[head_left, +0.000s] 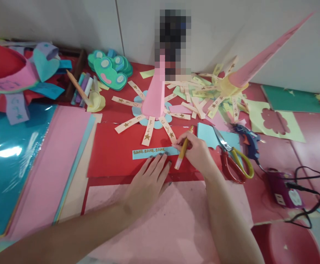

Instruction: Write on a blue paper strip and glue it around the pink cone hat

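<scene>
Head view: the left hand [149, 179] lies flat, fingers outstretched, grasping nothing, fingertips on a blue strip [143, 153]; the right hand [197, 148] pinches a gold marker [183, 149].

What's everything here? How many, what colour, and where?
Large sheet: one, red, centre
Written strip: one, light blue, on that sheet
Pen: one, gold, centre
Paper cones: two, pink, back
Lettered strips: many, cream, around both cones
Frog cutouts: several, green, back left
Markers: several, mixed, back left
Pencil: one, orange, by the markers
Paper craft: one, red-pink-purple, far left
Paper stack: several sheets, mixed, left
Scissors: one pair, red-yellow handles, right
Glue gun: one, dark blue, beside scissors
Corded box: one, purple, far right
Flower-cut sheet: one, yellow, back right
Board: one, green, back right
Mat: one, pink, front
Round object: one, red, bottom right
Table: one, red, underneath
Left hand: one, bare, touching written strip
Right hand: one, bare, holding pen
</scene>
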Demonstrator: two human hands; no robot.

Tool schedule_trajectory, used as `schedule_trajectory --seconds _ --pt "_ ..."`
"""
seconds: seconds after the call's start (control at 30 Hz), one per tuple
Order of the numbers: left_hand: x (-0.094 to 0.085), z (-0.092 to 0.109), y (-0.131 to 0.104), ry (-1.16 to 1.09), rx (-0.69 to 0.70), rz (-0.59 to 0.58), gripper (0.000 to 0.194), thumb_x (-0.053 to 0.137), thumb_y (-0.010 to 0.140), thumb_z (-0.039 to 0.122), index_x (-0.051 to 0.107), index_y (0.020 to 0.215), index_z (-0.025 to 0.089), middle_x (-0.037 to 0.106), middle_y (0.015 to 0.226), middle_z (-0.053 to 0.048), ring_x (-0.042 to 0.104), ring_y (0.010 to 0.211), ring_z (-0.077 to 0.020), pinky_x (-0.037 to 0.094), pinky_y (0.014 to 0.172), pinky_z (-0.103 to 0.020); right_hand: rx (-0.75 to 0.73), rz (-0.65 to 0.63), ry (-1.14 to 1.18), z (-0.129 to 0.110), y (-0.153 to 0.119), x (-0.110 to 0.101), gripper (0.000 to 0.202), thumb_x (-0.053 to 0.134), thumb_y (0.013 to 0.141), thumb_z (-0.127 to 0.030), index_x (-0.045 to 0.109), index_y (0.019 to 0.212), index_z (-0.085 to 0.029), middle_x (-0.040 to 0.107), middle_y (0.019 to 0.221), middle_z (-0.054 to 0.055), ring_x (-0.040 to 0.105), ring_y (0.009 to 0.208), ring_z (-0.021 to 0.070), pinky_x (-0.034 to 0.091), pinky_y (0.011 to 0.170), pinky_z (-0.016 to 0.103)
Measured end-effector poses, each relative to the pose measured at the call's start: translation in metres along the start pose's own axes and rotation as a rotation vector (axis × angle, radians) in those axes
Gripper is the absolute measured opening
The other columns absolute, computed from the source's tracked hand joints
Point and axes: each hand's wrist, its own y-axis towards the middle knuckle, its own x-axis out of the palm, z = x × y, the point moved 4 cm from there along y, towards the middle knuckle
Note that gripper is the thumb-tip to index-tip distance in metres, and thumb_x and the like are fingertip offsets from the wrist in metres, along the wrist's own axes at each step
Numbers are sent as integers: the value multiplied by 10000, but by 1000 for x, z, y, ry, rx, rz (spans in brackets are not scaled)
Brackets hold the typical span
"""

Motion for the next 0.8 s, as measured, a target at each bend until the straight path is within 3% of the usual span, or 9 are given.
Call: schedule_trajectory --seconds 0.17,0.3,0.37,0.5,0.67,0.8 --pt "0 0 0 7 -3 -7 447 271 952 323 489 1280 109 480 1358 -127 458 1238 -251 343 1026 -396 -81 118 2 -2 1 -6 119 620 763 -298 538 754 -212 614 715 -8 577 631 105 463 592 226" --pt "1 0 -1 33 17 -5 460 255 956 335 470 1295 110 481 1357 -126 465 1232 -251 353 1015 -396 -76 344 237 -4 -2 -17 227 504 840 -424 549 928 -220 620 655 -14 593 557 108 475 506 223" --pt "1 1 -2 49 25 2 458 249 958 323 467 1296 102 479 1358 -130 460 1236 -250 352 1016 -393 -56 393 344 -7 -5 -16 296 424 876 -454 575 963 -215 598 597 -23 568 497 101 462 453 216" --pt "1 0 -1 37 8 -19 453 257 956 316 463 1300 104 476 1362 -125 459 1236 -256 358 1013 -401 -42 321 344 -19 -12 -2 305 471 864 -422 655 774 -195 575 546 -23 545 471 86 478 487 221" --pt "-1 -1 1 -18 -15 -23 429 300 946 296 471 1289 102 494 1347 -118 461 1233 -255 366 1012 -405 10 81 345 -18 -12 24 344 500 851 -426 651 656 -186 483 436 -44 515 449 84 509 586 244" --pt "-4 -1 1 -15 -16 17 409 299 945 287 514 1244 107 528 1313 -120 491 1202 -255 375 1005 -403 70 112 428 -8 -6 28 307 470 861 -442 581 707 -201 409 421 -85 443 380 65 503 536 231"
